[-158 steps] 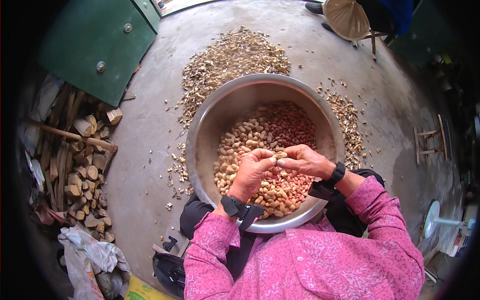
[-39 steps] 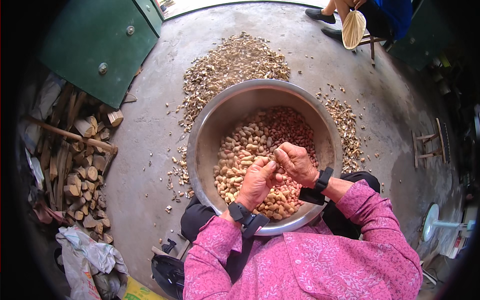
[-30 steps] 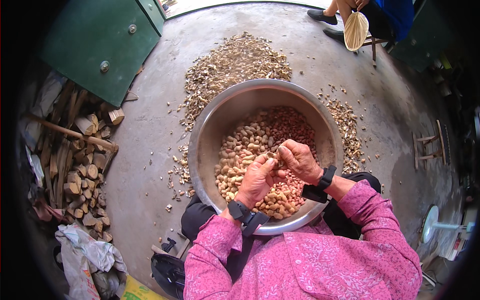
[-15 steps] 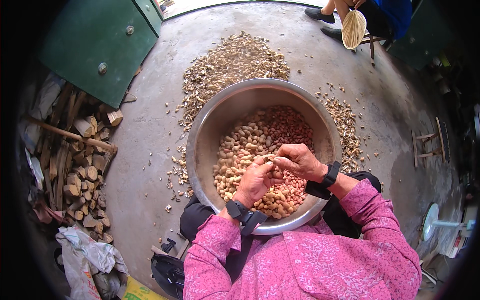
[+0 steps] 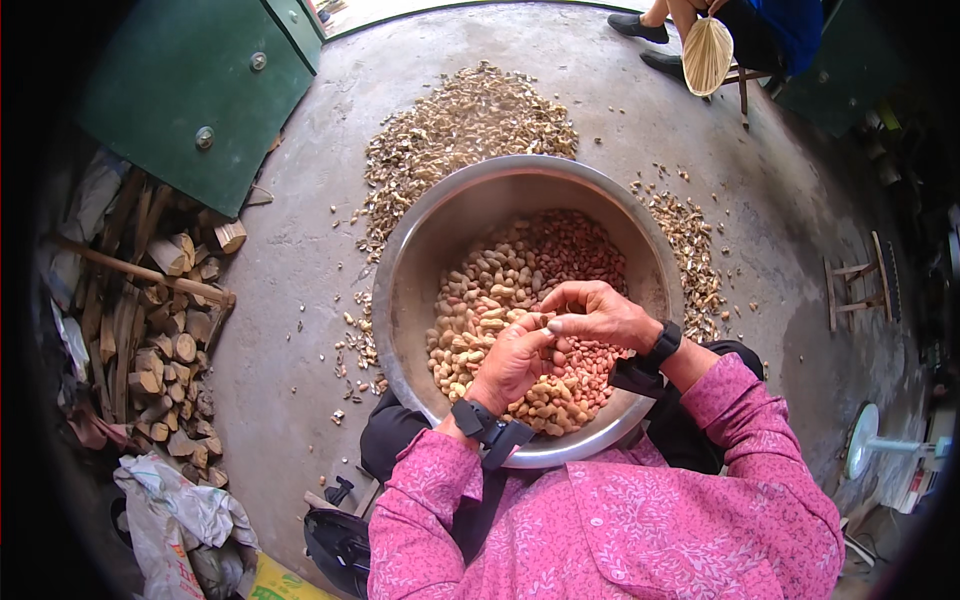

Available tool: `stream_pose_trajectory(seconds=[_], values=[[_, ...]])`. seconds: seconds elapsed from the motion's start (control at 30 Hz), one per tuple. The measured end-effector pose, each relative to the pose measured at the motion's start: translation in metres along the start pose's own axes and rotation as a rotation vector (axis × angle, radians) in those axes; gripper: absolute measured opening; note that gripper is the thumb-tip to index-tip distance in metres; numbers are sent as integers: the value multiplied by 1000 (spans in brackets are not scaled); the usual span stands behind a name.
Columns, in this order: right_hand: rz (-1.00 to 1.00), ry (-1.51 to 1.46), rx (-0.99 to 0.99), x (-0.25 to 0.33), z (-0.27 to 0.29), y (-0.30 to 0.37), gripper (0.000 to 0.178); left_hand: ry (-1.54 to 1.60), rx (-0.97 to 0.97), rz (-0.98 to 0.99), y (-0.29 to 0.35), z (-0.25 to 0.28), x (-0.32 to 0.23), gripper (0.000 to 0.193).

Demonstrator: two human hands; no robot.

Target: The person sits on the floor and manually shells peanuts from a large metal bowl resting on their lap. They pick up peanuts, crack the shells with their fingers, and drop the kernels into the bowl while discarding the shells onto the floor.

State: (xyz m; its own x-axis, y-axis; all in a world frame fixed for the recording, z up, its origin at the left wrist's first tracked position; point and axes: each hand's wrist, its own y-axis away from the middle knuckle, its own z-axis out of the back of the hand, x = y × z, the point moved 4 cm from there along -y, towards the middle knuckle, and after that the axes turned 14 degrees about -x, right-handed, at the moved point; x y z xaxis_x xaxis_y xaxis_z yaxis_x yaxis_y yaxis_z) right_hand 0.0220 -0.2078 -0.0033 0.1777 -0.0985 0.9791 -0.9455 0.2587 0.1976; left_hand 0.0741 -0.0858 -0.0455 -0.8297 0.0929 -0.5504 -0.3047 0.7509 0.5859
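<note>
Above a wide metal basin point(image 5: 410, 240), my left hand point(image 5: 510, 366) and my right hand point(image 5: 604, 316) meet with fingertips pinched together. A small brownish peanut point(image 5: 546, 320) is between them, mostly covered by the fingers. Unshelled peanuts point(image 5: 478, 290) fill the left part of the basin's bottom, below my left hand. Reddish shelled kernels point(image 5: 580, 252) lie at the far right of it, and more show paler under my right hand. A cluster of unshelled peanuts point(image 5: 555, 408) sits at the near side.
Broken shells point(image 5: 470, 120) are heaped on the floor beyond the basin, with another pile point(image 5: 690, 262) on its right. Firewood point(image 5: 165, 350) and a sack point(image 5: 185, 520) are at left. A seated person's hand holds a fan point(image 5: 707, 58). A wooden stool point(image 5: 858, 282) lies at right.
My right hand's fingers have shifted slightly, the thumb pressing at the peanut beside the left fingertips. My left hand has hardly moved.
</note>
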Motion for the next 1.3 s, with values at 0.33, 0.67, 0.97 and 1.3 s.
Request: stream_pose_trajectory(seconds=[0.33, 0.67, 0.97, 1.3], values=[[-8, 74, 92, -3, -1, 3, 24, 10, 114, -4, -1, -3, 3, 20], [-3, 58, -121, 10, 22, 3, 16, 74, 10, 70, 0, -1, 4, 22], [344, 1053, -934, 66, 121, 38, 23, 81, -154, 59, -5, 6, 6, 39], [500, 1191, -676, 47, 96, 24, 32, -66, -219, 194, -4, 10, 22, 45]])
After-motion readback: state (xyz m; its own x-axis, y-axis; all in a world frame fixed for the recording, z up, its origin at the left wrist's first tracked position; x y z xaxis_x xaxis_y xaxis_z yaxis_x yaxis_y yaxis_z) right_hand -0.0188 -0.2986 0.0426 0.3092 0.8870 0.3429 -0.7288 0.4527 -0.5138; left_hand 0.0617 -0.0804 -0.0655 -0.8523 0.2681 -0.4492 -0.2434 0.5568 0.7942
